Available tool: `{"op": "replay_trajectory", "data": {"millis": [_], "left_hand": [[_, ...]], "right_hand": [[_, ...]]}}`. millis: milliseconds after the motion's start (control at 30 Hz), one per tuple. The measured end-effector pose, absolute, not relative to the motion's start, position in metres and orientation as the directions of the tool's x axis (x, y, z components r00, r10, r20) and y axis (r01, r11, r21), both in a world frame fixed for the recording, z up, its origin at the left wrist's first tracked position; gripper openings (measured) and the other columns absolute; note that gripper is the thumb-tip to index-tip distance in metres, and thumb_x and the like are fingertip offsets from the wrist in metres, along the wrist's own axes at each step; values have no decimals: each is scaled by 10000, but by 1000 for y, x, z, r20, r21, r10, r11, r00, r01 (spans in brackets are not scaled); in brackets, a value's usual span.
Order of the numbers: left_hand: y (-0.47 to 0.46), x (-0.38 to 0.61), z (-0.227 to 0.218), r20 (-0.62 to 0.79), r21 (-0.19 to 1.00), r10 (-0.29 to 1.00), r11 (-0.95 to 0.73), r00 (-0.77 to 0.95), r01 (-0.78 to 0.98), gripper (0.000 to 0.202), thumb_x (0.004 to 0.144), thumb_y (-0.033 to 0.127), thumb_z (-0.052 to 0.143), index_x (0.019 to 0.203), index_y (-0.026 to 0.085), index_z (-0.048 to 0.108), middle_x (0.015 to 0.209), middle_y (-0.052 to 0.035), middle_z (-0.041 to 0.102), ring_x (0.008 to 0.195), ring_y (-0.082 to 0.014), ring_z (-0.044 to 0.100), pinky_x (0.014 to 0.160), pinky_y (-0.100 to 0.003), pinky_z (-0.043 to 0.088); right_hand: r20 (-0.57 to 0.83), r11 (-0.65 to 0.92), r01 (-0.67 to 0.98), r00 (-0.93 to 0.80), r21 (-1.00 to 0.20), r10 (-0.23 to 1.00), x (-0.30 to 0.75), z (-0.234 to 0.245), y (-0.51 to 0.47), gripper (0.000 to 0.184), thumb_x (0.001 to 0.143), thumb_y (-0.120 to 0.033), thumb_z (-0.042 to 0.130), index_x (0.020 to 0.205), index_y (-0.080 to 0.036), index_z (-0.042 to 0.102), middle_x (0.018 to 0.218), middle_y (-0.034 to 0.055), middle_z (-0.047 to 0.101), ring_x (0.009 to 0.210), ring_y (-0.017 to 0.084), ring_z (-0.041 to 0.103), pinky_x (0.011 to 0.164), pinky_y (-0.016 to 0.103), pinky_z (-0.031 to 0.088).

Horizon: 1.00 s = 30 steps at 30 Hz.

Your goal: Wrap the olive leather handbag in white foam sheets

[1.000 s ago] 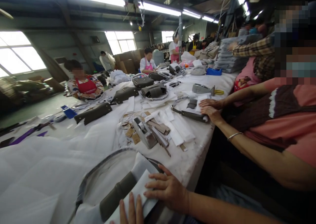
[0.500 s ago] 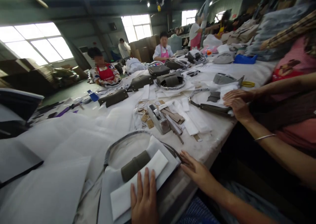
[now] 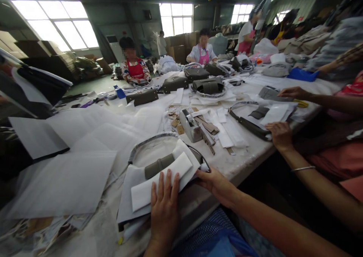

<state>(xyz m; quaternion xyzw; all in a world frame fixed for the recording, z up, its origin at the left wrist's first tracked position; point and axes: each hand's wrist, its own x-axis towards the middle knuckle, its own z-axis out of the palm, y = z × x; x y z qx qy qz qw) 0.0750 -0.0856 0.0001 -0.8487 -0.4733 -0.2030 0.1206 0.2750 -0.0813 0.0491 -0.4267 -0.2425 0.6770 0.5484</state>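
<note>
White paper strip (image 3: 159, 183): lies across the olive strap (image 3: 159, 165) on the grey sheet (image 3: 127, 196), near the bench (image 3: 244, 160) edge.
Left hand (image 3: 164, 208): fingers (image 3: 160, 185) straight and together, flat on the strip, gripping nothing.
Right hand (image 3: 217, 183): fingers (image 3: 202, 172) loosely curled, touching the sheet's right corner.
Tape dispenser (image 3: 191, 125): stands further back.

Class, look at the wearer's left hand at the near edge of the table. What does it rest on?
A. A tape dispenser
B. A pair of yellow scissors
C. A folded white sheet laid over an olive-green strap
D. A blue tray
C: the left hand lies flat on the folded white sheet that wraps the olive-green strap; the tape dispenser sits farther up the table.
</note>
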Motion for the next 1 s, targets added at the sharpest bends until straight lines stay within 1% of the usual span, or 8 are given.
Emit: {"op": "replay_trajectory", "data": {"millis": [200, 333, 400, 433, 467, 600, 767, 1000], "left_hand": [[-77, 68, -4, 572, 21, 710, -515, 412, 857, 692, 964, 261, 536, 1563, 200, 195, 1553, -148, 386, 1453, -327, 311, 1182, -522, 281], [-69, 57, 3, 619, 95, 693, -533, 369, 841, 624, 992, 260, 492, 1557, 223, 230, 1531, -102, 437, 1427, -282, 373, 1165, -438, 332], [-67, 52, 11, 633, 143, 702, -521, 327, 842, 616, 993, 261, 490, 1554, 237, 237, 1523, -82, 453, 1414, -268, 396, 1159, -420, 345], [-66, 50, 15, 635, 163, 709, -509, 305, 845, 620, 992, 265, 495, 1555, 241, 235, 1519, -77, 458, 1409, -265, 405, 1156, -418, 351], [-66, 49, 18, 637, 181, 716, -498, 285, 848, 626, 991, 271, 499, 1555, 242, 231, 1516, -75, 462, 1404, -264, 412, 1152, -418, 359], [-66, 44, 26, 651, 214, 722, -470, 234, 856, 637, 985, 304, 515, 1554, 232, 236, 1508, -79, 473, 1378, -266, 448, 1138, -409, 377], [-65, 43, 26, 664, 196, 707, -479, 244, 856, 629, 988, 281, 503, 1554, 221, 236, 1503, -78, 478, 1383, -254, 443, 1146, -389, 364], [-63, 45, 21, 645, 165, 712, -484, 277, 859, 633, 985, 271, 502, 1555, 222, 233, 1508, -76, 473, 1388, -253, 436, 1159, -391, 351]], "right_hand": [[-222, -193, -446, 12, -874, 975, 265, 66, -82, 627, 723, -427, 850, 1242, -200, 582, 1160, 65, 692, 1099, 248, 649, 961, 403, 552], [-37, 1, 156, -243, -988, 969, 321, 60, -65, 410, 936, -528, 583, 1166, -193, 638, 1026, 62, 727, 973, 222, 693, 849, 370, 580], [49, 256, 645, -321, -720, 946, 367, 56, -45, 302, 1010, -416, 489, 1074, -213, 703, 1082, 54, 730, 1053, 201, 669, 959, 340, 515], [91, 278, 853, -266, -441, 960, 390, 54, -33, 248, 1006, -366, 507, 1085, -244, 707, 1179, 38, 705, 1157, 199, 620, 1033, 340, 461], [101, 233, 912, -210, -339, 972, 412, 52, -20, 217, 974, -294, 562, 1123, -221, 702, 1275, 74, 662, 1258, 237, 550, 1096, 387, 395], [106, 72, 989, -58, -133, 993, 467, 40, 22, 305, 859, -162, 674, 1162, -187, 696, 1404, 157, 560, 1387, 349, 388, 1127, 565, 252], [46, 52, 998, -50, -41, 998, 486, 23, 41, 148, 901, -232, 634, 928, -198, 776, 1088, 114, 739, 1094, 271, 630, 1015, 411, 375], [17, 24, 997, -22, -80, 1000, 513, 26, 51, 255, 959, -309, 545, 1017, -226, 779, 996, 68, 771, 938, 221, 698, 807, 283, 475]]}}
